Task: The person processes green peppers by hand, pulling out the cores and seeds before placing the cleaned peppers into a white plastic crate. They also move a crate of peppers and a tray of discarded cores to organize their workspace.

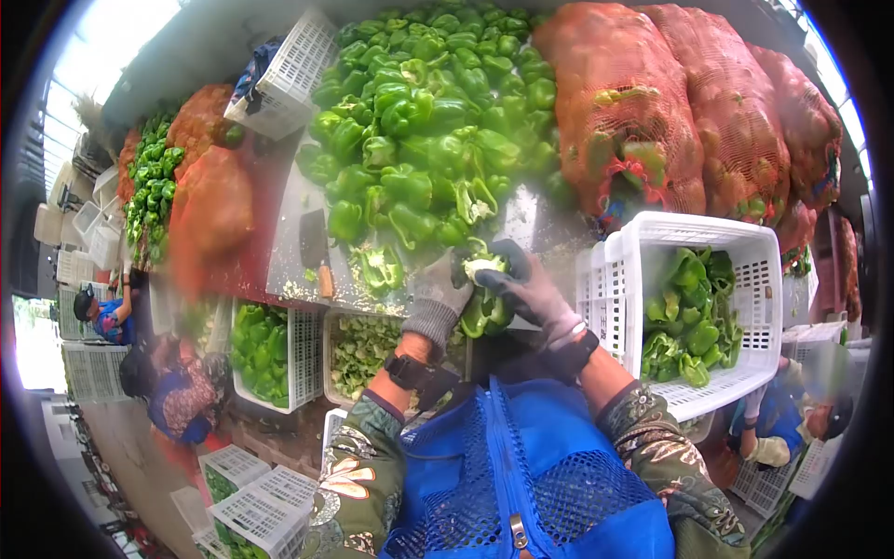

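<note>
Green pepper in hand: a glossy green bell pepper (484,303) is sitting between both hands just above the table's near edge, its pale core showing at the top.
Left hand: the grey-gloved left hand (438,298) is cupping the pepper's left side, fingers curled onto it.
Right hand: the dark-and-grey gloved right hand (531,284) is closing over the pepper's top and right side, thumb pressing near the white core.
Head view, table: a large heap of whole green bell peppers (428,112) is covering the metal table (289,252); a cleaver with a wooden handle (317,252) is lying flat on a bare patch left of the hands.
Head view, sacks: red mesh sacks (689,102) stuffed with more peppers are stacking up behind the heap and to the right.
Finished share: a white slotted plastic crate (754,270) just right of the hands is holding a partial load of green pepper pieces (694,321), roughly half full as far as I can judge.
Scrap: a shallow tray of pale green trimmings (358,345) is lying below the table edge, beside another white crate of green peppers (261,349).
Remaining share: the heap and unopened sacks are looking far larger than what is in the crates, so most of the work appears undone.
Other people: two workers (140,354) are crouching at the left, and another (792,429) low on the right.
</note>
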